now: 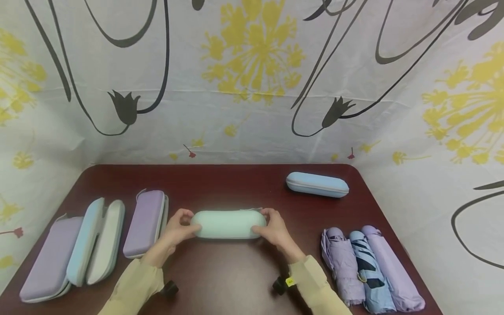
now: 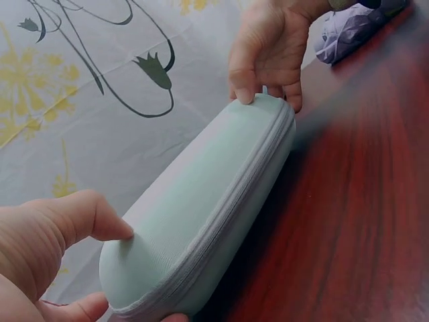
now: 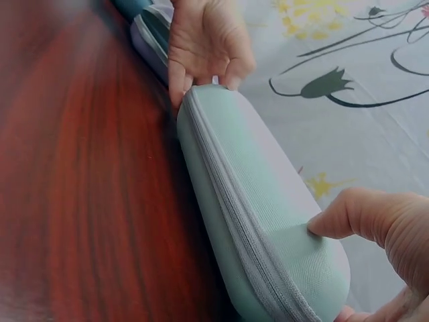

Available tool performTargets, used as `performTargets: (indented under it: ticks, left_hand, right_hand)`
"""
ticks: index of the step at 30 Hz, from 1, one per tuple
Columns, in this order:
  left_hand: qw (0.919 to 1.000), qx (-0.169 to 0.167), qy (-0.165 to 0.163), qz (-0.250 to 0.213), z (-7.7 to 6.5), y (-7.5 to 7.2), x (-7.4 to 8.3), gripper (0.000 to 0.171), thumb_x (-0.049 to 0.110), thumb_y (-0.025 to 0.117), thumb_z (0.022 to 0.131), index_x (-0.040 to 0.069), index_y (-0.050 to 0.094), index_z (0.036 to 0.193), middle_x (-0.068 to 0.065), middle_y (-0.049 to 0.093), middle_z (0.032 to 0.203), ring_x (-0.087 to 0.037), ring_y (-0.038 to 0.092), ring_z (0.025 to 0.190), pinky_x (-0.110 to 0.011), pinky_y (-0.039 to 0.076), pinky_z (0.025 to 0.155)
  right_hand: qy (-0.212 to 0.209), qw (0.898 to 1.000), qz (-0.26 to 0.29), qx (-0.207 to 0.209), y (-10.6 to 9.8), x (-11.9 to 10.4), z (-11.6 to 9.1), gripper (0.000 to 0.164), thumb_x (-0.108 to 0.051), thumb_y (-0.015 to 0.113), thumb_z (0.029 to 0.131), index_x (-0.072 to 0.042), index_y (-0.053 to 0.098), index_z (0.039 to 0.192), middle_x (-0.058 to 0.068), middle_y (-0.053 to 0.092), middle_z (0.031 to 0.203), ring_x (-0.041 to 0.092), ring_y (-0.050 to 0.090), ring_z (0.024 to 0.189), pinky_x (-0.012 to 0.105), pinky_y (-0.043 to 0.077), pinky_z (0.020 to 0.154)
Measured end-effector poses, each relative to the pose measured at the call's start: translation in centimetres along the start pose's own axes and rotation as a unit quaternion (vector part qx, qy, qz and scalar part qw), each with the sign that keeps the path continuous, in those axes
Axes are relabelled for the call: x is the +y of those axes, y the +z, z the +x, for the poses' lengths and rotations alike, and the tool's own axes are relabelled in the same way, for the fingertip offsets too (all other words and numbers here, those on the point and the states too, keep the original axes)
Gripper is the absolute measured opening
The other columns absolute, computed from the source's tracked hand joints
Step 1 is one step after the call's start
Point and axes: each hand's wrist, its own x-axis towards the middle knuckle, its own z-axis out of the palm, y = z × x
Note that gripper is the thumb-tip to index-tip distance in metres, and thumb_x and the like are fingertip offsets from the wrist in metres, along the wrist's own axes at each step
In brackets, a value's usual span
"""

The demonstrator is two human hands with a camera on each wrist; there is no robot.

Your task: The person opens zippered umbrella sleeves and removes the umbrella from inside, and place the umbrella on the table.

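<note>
Between both hands is a mint-green zippered hard case (image 1: 228,224), long with rounded ends. My left hand (image 1: 180,228) grips its left end, thumb on the near side and fingers behind. At the other end my right hand (image 1: 275,228) holds it the same way. A grey zipper (image 2: 231,198) runs along the case's side in the left wrist view. In the right wrist view the thumb presses the surface of the mint case (image 3: 261,181). The case looks closed. Whether it touches the table is hard to tell.
On the left of the dark red table (image 1: 220,280) lie two purple cases (image 1: 53,258) (image 1: 145,223), a light blue case (image 1: 84,245) and a pale case (image 1: 105,243). A blue case (image 1: 317,184) lies back right. Folded umbrellas (image 1: 346,267) lie front right. A patterned curtain (image 1: 252,131) stands behind.
</note>
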Motion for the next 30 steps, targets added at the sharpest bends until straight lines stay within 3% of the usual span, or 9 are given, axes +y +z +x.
performTargets:
  ticks: [8,13,16,20,23,26,30]
  left_hand:
    - [0.9994,-0.005,0.012,0.031,-0.9,-0.3,0.0,0.049,0.001,0.066,0.071,0.001,0.045,0.116,-0.017,0.05,0.104,-0.025,0.051,0.089,-0.032,0.052,0.073]
    - [0.992,-0.018,0.055,0.112,-1.1,-0.6,0.7,0.051,0.011,0.071,0.074,0.002,0.051,0.12,-0.017,0.057,0.101,-0.026,0.054,0.089,-0.032,0.048,0.068]
    - [0.9769,-0.022,0.104,0.186,-1.0,-0.8,1.3,0.048,0.016,0.076,0.072,0.002,0.057,0.114,-0.015,0.058,0.102,-0.027,0.055,0.09,-0.036,0.046,0.072]
    - [0.9407,-0.034,0.185,0.282,-0.6,-0.7,1.9,0.05,0.02,0.08,0.066,0.003,0.062,0.109,-0.013,0.058,0.104,-0.028,0.054,0.092,-0.043,0.045,0.079]
    - [0.9161,-0.047,0.231,0.324,-0.4,-0.4,2.1,0.052,0.019,0.08,0.062,0.004,0.063,0.108,-0.011,0.058,0.105,-0.029,0.052,0.096,-0.045,0.045,0.08]
    - [0.9023,-0.057,0.259,0.34,-0.4,-0.2,2.2,0.053,0.018,0.08,0.059,0.005,0.063,0.107,-0.008,0.058,0.105,-0.029,0.05,0.097,-0.044,0.045,0.079]
    - [0.8882,-0.066,0.289,0.351,-0.5,0.0,2.1,0.054,0.016,0.079,0.056,0.005,0.063,0.107,-0.006,0.058,0.105,-0.027,0.05,0.096,-0.043,0.047,0.078]
  right_hand:
    - [-0.019,1.0,0.006,-0.01,-0.2,0.2,-1.1,0.053,-0.01,0.075,0.067,0.006,0.052,0.112,0.017,0.05,0.105,0.027,0.049,0.09,0.035,0.044,0.076]
    - [-0.044,0.998,0.012,-0.035,-1.0,0.8,-1.1,0.05,-0.012,0.08,0.069,0.001,0.055,0.11,0.011,0.054,0.098,0.023,0.052,0.085,0.031,0.044,0.07]
    - [-0.051,0.996,0.024,-0.067,-1.6,1.2,-0.7,0.044,-0.012,0.078,0.073,0.0,0.057,0.109,0.009,0.056,0.097,0.02,0.054,0.084,0.029,0.047,0.069]
    - [-0.04,0.991,0.064,-0.108,-2.5,1.6,0.0,0.028,-0.01,0.066,0.085,0.002,0.059,0.109,0.014,0.06,0.102,0.018,0.057,0.085,0.032,0.05,0.068]
    - [-0.039,0.989,0.073,-0.119,-2.7,1.7,0.5,0.025,-0.01,0.057,0.09,0.004,0.061,0.111,0.02,0.06,0.113,0.019,0.058,0.088,0.033,0.051,0.068]
    - [-0.048,0.99,0.053,-0.122,-2.6,1.9,1.0,0.025,-0.009,0.054,0.092,0.004,0.063,0.112,0.02,0.059,0.118,0.018,0.058,0.089,0.032,0.051,0.068]
    - [-0.048,0.989,0.043,-0.134,-2.4,1.9,1.8,0.024,-0.008,0.053,0.092,0.003,0.065,0.11,0.018,0.062,0.113,0.015,0.058,0.086,0.03,0.051,0.066]
